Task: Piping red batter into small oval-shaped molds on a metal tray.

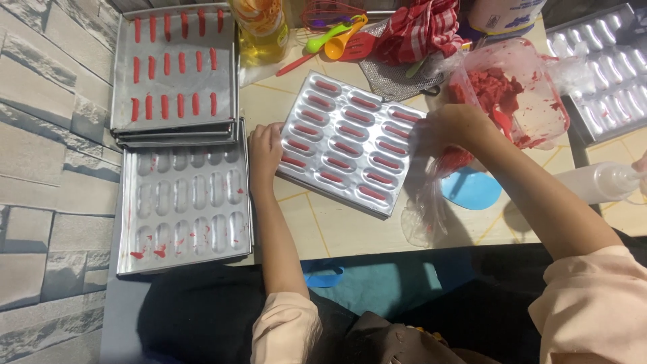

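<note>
head view: left hand (264, 149) grips the silver oval-cavity metal mould tray (350, 141) mid-table, right hand (453, 128) clasps its far edge; red strips fill every cavity, so next calls for a level lift

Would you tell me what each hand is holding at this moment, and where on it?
The left hand grips the tilted metal mould tray at its left edge. The right hand is at the tray's right edge by a clear piping bag; its grip cannot be told.
</note>
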